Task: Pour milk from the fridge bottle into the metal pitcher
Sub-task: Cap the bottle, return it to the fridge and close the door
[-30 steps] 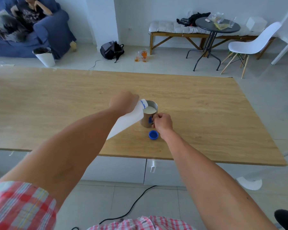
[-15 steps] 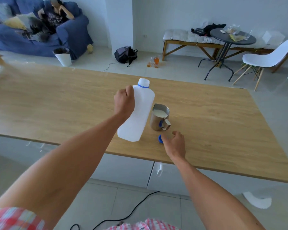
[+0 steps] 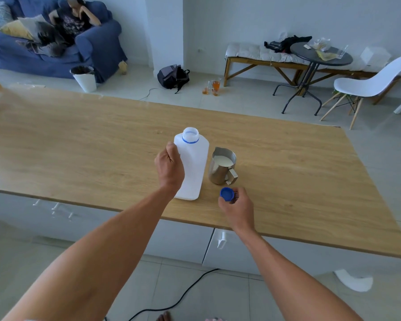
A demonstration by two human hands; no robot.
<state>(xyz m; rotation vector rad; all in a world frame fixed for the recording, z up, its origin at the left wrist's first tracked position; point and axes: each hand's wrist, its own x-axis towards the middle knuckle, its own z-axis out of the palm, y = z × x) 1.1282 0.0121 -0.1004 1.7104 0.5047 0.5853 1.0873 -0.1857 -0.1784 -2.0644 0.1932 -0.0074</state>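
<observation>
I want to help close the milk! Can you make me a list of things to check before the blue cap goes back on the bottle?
1. Milk is in the metal pitcher: ok, white milk shows inside.
2. Milk bottle is standing upright on the wooden table: ok.
3. Left hand steadies the bottle: ok, it grips the bottle's side.
4. Blue cap is in hand: ok, the right hand pinches it, near the pitcher's handle.
5. Bottle mouth is open and free: ok, only the blue ring sits below it.
6. Inside of the cap is clean: cannot tell, its underside is hidden.
</observation>
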